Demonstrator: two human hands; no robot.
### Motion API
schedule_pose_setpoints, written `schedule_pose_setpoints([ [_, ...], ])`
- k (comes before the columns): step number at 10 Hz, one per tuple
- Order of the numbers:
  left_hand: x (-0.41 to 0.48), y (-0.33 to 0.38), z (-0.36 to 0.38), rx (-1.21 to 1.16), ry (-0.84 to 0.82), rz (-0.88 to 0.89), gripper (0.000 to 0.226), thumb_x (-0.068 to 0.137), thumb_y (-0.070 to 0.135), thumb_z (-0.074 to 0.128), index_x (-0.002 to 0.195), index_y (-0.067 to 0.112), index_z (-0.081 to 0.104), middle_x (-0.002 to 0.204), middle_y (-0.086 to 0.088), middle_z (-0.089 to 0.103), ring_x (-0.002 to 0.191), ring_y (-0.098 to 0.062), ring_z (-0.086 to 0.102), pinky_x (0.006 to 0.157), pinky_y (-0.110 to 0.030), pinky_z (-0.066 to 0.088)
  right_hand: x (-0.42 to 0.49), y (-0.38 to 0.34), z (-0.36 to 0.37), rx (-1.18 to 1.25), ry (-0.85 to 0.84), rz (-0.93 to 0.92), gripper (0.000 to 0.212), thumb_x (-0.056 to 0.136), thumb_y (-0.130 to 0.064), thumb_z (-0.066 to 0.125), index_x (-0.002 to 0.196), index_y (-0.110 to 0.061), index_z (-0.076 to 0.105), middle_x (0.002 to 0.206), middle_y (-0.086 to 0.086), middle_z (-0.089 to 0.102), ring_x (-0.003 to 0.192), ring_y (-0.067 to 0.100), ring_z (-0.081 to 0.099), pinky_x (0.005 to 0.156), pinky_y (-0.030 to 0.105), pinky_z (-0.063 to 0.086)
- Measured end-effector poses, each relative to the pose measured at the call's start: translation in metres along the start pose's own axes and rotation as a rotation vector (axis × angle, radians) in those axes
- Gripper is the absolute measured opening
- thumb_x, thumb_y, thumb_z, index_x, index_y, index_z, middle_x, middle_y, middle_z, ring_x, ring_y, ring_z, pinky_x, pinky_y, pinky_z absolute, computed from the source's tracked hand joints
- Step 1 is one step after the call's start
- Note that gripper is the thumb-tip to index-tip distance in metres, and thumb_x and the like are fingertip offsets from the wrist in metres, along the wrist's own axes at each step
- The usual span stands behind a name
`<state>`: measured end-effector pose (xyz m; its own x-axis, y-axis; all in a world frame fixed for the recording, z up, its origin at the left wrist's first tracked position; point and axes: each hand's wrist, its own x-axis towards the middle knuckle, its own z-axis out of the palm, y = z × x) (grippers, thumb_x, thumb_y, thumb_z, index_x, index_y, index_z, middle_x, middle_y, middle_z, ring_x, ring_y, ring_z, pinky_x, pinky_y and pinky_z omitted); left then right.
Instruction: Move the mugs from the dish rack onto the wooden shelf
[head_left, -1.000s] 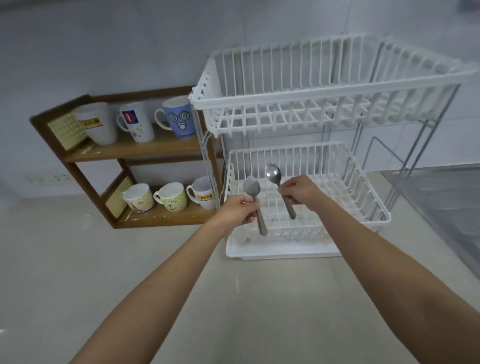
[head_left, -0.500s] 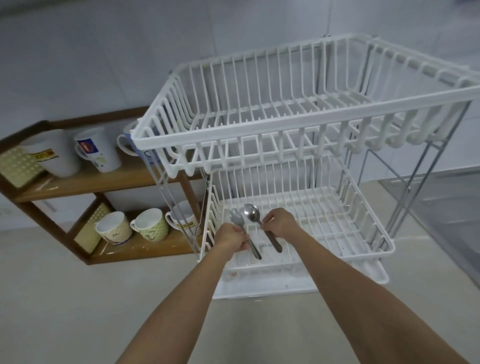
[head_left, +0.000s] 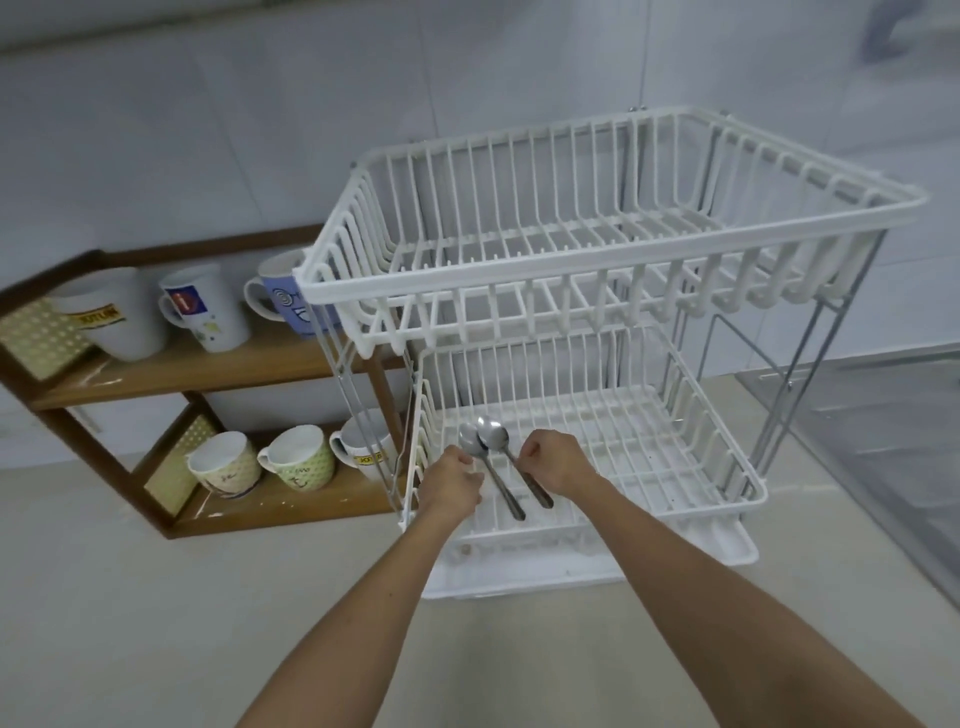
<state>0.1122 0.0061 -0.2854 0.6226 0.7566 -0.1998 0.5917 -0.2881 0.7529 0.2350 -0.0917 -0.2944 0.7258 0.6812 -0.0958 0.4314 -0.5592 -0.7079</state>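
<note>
A white two-tier dish rack (head_left: 613, 291) stands on the counter with no mugs visible in either basket. The wooden shelf (head_left: 218, 369) to its left holds three mugs on the top board, among them a white mug (head_left: 117, 314) and a blue mug (head_left: 283, 299), and three on the bottom board, such as a green patterned mug (head_left: 301, 460). My left hand (head_left: 451, 486) grips a metal spoon (head_left: 480, 462) over the lower basket's front left. My right hand (head_left: 558, 467) grips a second spoon (head_left: 511, 457) beside it.
A white drip tray (head_left: 737, 545) sits under the rack. A steel sink (head_left: 893, 441) lies to the right. White tiled wall runs behind. The beige counter (head_left: 130, 623) spreads in front of the shelf and rack.
Both hands have carried the spoons lower and deeper into the lower basket. The view has shifted closer to the rack.
</note>
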Motion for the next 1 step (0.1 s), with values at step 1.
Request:
schedule_pose_setpoints([
  [1, -0.0072, -0.0066, -0.0091, 0.014, 0.034, 0.132, 0.016, 0.092, 0.014, 0.051, 0.109, 0.015, 0.051, 0.091, -0.012, 0.07, 0.078, -0.026, 0.071, 0.076, -0.043, 0.058, -0.0112, -0.0096, -0.0004, 0.012, 0.071, 0.0, 0.015, 0.09, -0.014, 0.054, 0.089, -0.007, 0.067, 0.084, 0.013, 0.073, 0.076, 0.028, 0.07, 0.069, 0.032, 0.056],
])
